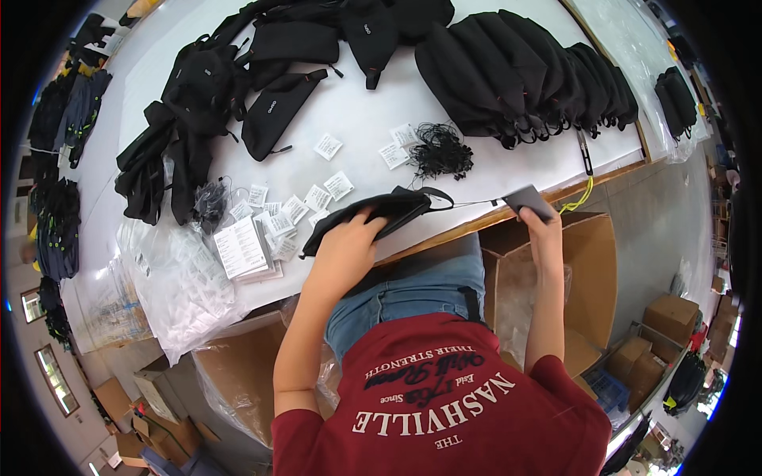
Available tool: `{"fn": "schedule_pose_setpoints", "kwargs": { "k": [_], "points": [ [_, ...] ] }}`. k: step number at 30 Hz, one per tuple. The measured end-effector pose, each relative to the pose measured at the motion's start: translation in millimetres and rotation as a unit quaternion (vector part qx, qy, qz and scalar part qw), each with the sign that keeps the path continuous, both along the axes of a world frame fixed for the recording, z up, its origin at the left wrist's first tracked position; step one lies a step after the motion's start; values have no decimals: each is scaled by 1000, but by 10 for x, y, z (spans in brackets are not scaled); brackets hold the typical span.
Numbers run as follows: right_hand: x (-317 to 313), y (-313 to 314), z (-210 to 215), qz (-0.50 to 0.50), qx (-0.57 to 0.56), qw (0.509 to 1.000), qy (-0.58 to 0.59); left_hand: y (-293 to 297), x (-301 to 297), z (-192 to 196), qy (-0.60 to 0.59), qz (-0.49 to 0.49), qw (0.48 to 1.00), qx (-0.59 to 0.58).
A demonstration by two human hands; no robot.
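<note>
At the table's near edge, my left hand [349, 246] is closed on a flat black pouch bag [406, 209], its fingers partly hidden against the fabric. My right hand [541, 226] pinches a dark grey hang tag [525, 200] out to the right of the bag. A thin cord runs taut between the tag and the strap end of the bag. Small white printed labels [339, 186] lie scattered just beyond the bag. Beside them, to the left, is a stack of white printed cards [240, 247].
Black bags heap at the far left [278, 111] and lie in an overlapping row [508, 71] at the far right. A tangle of black cords [440, 151] lies mid-table. A slim tool [586, 151] with a yellow cord is at the right edge. Cardboard boxes [591, 278] stand below.
</note>
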State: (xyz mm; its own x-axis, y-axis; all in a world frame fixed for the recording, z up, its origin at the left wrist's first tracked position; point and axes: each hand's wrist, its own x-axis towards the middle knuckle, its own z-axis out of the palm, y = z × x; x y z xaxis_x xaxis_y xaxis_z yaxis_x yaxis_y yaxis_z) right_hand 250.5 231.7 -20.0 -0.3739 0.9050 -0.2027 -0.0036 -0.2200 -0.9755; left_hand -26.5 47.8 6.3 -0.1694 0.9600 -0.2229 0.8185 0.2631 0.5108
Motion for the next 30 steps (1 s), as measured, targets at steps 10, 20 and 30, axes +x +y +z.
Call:
{"fn": "schedule_pose_setpoints", "kwargs": {
  "k": [10,20,30],
  "points": [
    [-884,-171,-113,-54,-386,737,552,-144,335,35,-34,-18,999,-33],
    [-751,-56,-80,-82,-336,847,405,-110,309,-4,-42,-11,999,-12],
    [-899,-86,-73,-196,-178,929,259,-112,267,-102,-25,-23,999,38]
  ]
}}
